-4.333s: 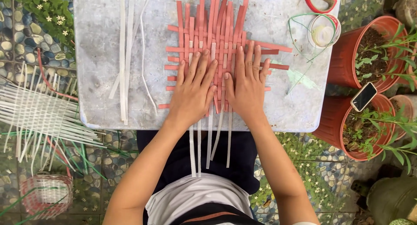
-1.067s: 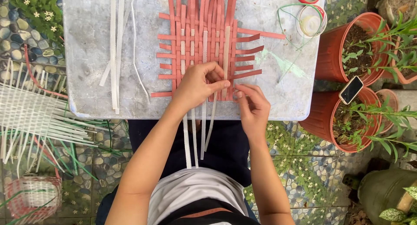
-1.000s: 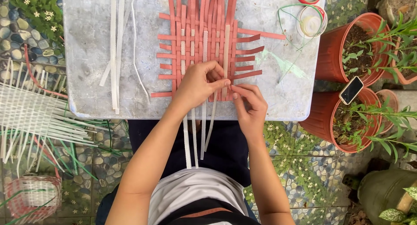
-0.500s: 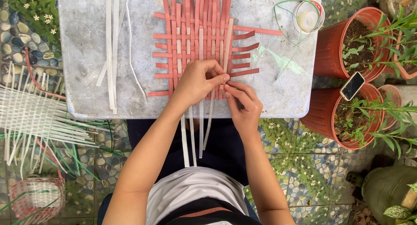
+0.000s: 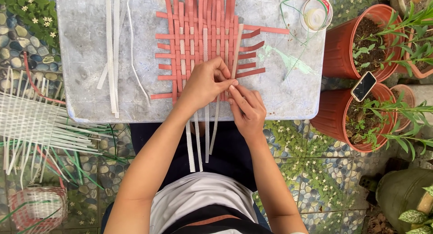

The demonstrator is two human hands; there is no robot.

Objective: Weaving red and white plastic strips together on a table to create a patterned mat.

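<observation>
Red plastic strips are making up a woven mat (image 5: 203, 44) that's lying flat on the grey worktop (image 5: 288, 80), with a few white strips (image 5: 196, 139) running through it and hanging off the near edge over the person's lap. Left hand (image 5: 205, 83) is sitting on the mat's near edge, fingers curled and pinching a pale strip (image 5: 236, 49) that's standing up along the right side of the weave. Right hand (image 5: 246, 108) is just beside it, touching it, fingers bent and pressing at the same spot, so both are closed on that strip end as far as I can tell. Loose white strips (image 5: 112, 49) are lying well off to the left. A tape roll (image 5: 315, 16) is sitting near the far right corner, and a phone (image 5: 363, 86) is resting on a red flowerpot (image 5: 336, 116) beside the worktop.
</observation>
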